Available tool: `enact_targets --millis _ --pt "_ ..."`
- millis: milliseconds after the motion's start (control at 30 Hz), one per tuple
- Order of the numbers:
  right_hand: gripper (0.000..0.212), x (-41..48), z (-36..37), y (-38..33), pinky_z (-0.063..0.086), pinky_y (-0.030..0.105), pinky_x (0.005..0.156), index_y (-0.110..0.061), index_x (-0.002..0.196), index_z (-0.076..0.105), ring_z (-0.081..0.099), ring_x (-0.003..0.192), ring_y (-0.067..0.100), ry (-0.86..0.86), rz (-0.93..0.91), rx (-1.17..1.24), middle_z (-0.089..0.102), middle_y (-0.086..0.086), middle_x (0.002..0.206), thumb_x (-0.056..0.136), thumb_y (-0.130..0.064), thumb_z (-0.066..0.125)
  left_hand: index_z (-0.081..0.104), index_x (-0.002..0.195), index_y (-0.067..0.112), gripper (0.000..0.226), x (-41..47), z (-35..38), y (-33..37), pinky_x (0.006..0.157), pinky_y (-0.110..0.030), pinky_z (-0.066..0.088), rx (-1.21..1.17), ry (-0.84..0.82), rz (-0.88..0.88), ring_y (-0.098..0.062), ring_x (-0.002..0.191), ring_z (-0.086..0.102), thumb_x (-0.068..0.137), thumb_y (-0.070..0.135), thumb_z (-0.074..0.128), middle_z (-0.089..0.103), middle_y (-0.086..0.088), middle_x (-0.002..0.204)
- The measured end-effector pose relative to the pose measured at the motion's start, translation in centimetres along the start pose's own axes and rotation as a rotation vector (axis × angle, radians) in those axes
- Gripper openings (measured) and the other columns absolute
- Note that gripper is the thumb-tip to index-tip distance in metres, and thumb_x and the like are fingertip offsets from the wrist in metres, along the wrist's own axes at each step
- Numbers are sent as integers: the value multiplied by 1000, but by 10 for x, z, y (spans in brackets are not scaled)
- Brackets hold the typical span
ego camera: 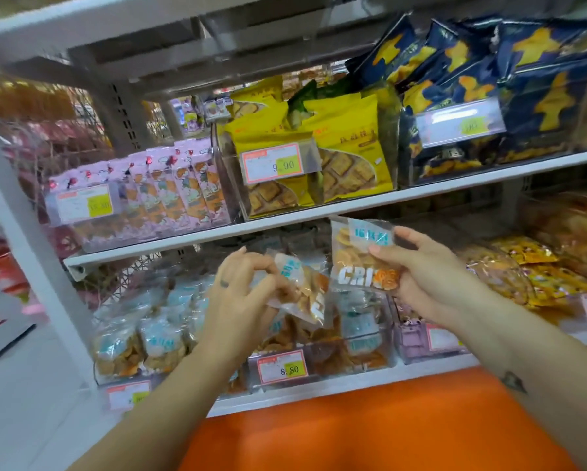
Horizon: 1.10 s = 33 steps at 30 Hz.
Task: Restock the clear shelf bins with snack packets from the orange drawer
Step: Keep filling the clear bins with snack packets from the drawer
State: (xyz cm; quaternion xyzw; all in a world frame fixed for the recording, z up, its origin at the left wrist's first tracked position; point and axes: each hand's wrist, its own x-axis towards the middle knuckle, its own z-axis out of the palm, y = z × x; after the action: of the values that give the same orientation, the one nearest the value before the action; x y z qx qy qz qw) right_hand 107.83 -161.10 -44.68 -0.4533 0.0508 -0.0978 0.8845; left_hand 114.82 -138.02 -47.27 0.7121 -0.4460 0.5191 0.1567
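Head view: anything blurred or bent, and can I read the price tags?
Head view: wide-angle bends shelf edges; left hand and tilted packet smeared; upright packet in right hand sharper; 9.90 tag and 8.80 tag legible; navy bin's tag washed out.

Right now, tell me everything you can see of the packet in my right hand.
The packet is a clear plastic bag of round orange-brown crisps, with a pale blue label near its top and white letters CRIS across the bottom. It is upright, facing the camera, its top in front of the white shelf edge. The right hand grips its right side, thumb on the front.
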Motion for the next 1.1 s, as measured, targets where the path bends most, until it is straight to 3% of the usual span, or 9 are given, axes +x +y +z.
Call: enact_targets --millis 133,300,400,500,600,667,767,967,1100 --pt "45 -10 -4 -5 58 31 61 -2 117 59 71 82 21 -275 119 -192 71 16 102 72 0 61 51 87 23 22 3 4 14 110 -33 30 -30 57 39 -22 99 46 79 10 66 43 -2 103" --pt "46 -12 -12 -6 55 39 78 -8 111 60 68 86 23 -374 166 -357 70 15 104 66 -3 65 50 86 23 18 12 10 28 109 -42 33 -88 24 151 -21 102 48 82 13 65 42 -2 106" --pt "50 -12 -15 -4 56 37 74 -10 119 56 67 86 24 -435 245 -310 67 18 110 70 -4 63 48 84 22 19 11 16 31 108 -45 34 -85 18 119 -22 105 47 80 8 61 40 -4 108" --pt "51 -12 -14 -3 59 33 66 -10 121 54 68 83 23 -468 241 -314 68 18 108 71 -4 63 47 85 23 15 11 17 36 100 -48 44 -84 -17 -2 -25 111 43 79 11 54 36 -5 113" --pt "47 -9 -14 -2 59 31 61 -8 115 55 70 80 21 -389 147 -274 70 16 103 69 -4 63 47 93 33 27 12 15 40 97 -30 45 -149 -105 -253 -13 112 43 82 13 61 34 0 120" --pt "39 -7 -15 -1 58 29 58 -10 108 56 70 76 19 -324 66 -248 72 12 96 71 -5 62 45 104 43 37 16 7 44 98 -26 46 -463 -194 -600 1 108 50 87 18 65 42 12 122" --pt "30 -7 -16 2 57 29 59 -13 107 54 71 77 17 -260 -51 -273 73 7 91 81 -2 61 38 122 50 48 30 -2 54 89 -26 52 -924 -440 -1009 5 102 61 81 55 62 55 17 125" --pt "35 -14 -10 26 57 41 82 -26 107 53 69 92 13 -238 -284 -717 71 -2 101 79 -18 73 48 122 24 42 33 0 68 53 -12 46 -995 -482 -1004 1 72 65 86 15 68 63 -1 112" --pt "79 -11 -20 19 56 35 85 -41 129 36 67 100 11 -322 -153 -746 58 -5 121 67 -22 81 46 120 33 49 25 -2 58 56 -15 48 -875 -570 -930 -3 80 67 83 13 71 64 6 110"
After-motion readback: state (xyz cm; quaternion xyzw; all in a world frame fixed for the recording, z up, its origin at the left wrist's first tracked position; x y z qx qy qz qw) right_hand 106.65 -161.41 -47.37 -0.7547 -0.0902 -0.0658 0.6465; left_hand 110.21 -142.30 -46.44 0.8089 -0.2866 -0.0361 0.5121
